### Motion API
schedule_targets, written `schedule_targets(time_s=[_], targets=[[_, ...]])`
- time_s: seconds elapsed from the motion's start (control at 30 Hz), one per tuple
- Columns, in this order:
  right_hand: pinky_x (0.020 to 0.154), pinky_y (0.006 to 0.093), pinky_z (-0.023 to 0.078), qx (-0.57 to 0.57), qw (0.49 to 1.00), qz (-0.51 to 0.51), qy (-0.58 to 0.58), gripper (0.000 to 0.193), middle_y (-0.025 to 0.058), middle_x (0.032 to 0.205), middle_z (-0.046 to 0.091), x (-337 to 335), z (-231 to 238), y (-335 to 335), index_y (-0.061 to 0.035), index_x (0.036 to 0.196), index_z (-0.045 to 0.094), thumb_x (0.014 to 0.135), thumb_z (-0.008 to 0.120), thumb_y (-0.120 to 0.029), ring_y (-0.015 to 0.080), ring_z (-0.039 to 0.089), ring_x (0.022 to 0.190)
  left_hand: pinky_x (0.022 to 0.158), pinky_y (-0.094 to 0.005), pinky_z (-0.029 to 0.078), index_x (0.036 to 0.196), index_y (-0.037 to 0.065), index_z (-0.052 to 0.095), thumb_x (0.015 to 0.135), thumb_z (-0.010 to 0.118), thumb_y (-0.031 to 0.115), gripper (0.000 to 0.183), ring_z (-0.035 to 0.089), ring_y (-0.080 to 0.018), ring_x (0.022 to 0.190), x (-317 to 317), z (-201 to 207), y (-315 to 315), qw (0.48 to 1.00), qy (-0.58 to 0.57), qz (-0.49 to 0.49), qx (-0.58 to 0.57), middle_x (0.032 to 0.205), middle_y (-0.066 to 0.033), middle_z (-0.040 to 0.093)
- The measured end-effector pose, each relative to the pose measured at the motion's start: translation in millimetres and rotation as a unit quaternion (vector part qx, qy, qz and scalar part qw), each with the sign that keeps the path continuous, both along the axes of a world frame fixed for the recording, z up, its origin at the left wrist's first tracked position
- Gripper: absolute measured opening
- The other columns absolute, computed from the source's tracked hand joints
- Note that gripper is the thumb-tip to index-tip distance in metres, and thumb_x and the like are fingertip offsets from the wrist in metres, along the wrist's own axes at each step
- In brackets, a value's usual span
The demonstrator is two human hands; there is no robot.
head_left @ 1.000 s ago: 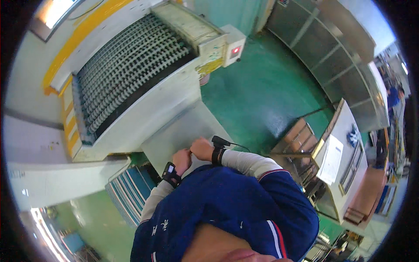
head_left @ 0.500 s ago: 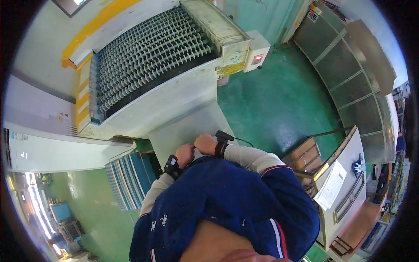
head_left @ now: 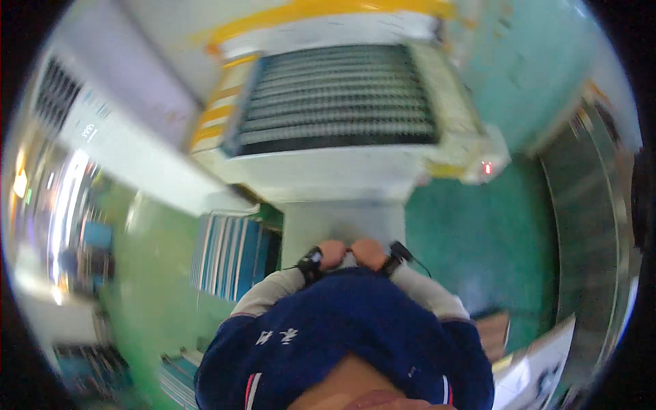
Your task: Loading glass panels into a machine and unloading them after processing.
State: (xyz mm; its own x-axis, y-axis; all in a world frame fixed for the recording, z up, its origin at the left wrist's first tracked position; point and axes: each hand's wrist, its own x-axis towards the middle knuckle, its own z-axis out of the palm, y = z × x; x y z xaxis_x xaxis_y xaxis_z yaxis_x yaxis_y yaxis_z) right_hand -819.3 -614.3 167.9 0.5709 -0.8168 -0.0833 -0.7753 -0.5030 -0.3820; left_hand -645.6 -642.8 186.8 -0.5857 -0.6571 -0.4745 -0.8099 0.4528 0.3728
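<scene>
My left hand (head_left: 333,253) and my right hand (head_left: 369,253) are held close together in front of my waist, both with fingers curled in. A small dark-reddish bit shows between them, too blurred and covered to name. Below and just beyond the hands lies a plain grey, flat surface (head_left: 316,222), which runs up to the front of the roller machine (head_left: 321,171). Whether the hands touch this surface I cannot tell. Each wrist carries a black strapped device.
Rows of conveyor rollers (head_left: 342,96) fill the machine's top. A control box with a red light (head_left: 487,168) sits at its right corner. To my left stands a rack of upright blue-edged panels (head_left: 229,253); at lower right, a white-topped table (head_left: 547,355). Metal panels (head_left: 588,225) line the right.
The view has swung left, so the roller machine now sits straight ahead, and the picture is more blurred. Both hands stay closed and near each other.
</scene>
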Motion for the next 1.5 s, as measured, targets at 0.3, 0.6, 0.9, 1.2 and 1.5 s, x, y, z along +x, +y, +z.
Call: schedule_targets(time_s=[0.3,0.6,0.9,1.2,1.5], targets=[[0.059,0.0479,0.049,-0.013,0.993,0.075,0.091,0.017,0.0154,0.075,0.065,-6,-12,-12,-0.0114,0.081,0.070,0.078,0.059,-0.024,0.0355,0.063,0.070,0.051,-0.0417,0.048,0.065,0.005,0.067,0.063,0.065,0.017,0.013,0.062,-0.0317,0.057,9,-32,12,0.994,0.053,-0.018,-0.091,0.060,-0.0140,0.062],[0.055,0.0481,0.048,0.022,0.989,0.090,0.114,0.018,0.0161,0.076,0.064,11,-39,-31,-0.0097,0.078,0.068,0.079,0.058,-0.024,0.0362,0.063,0.068,0.047,-0.0380,0.045,0.057,0.007,0.065,0.058,0.070,0.017,0.012,0.060,-0.0283,0.051,20,-129,-10,0.945,0.161,-0.042,-0.280,0.055,-0.0120,0.059],[0.061,0.0492,0.047,0.070,0.987,0.106,0.095,0.025,0.0197,0.074,0.064,10,-34,-24,-0.0036,0.080,0.067,0.078,0.057,-0.027,0.0402,0.062,0.072,0.049,-0.0412,0.047,0.065,0.008,0.067,0.060,0.068,0.018,0.011,0.060,-0.0290,0.053,14,-117,-6,0.981,0.054,-0.076,-0.172,0.063,-0.0123,0.062],[0.062,0.0494,0.046,0.090,0.983,0.128,0.096,0.024,0.0204,0.077,0.064,36,-7,-27,-0.0051,0.087,0.066,0.079,0.058,-0.026,0.0409,0.062,0.076,0.042,-0.0391,0.042,0.056,0.009,0.064,0.053,0.070,0.018,0.011,0.055,-0.0240,0.047,26,-94,0,0.984,0.112,0.064,-0.124,0.055,-0.0074,0.058],[0.062,0.0499,0.046,0.070,0.979,0.148,0.119,0.023,0.0200,0.077,0.064,57,-12,-31,-0.0055,0.088,0.066,0.079,0.058,-0.025,0.0408,0.061,0.075,0.045,-0.0400,0.044,0.060,0.009,0.065,0.055,0.069,0.017,0.010,0.057,-0.0255,0.051,29,-82,-4,0.974,0.122,0.152,-0.115,0.059,-0.0086,0.060]])
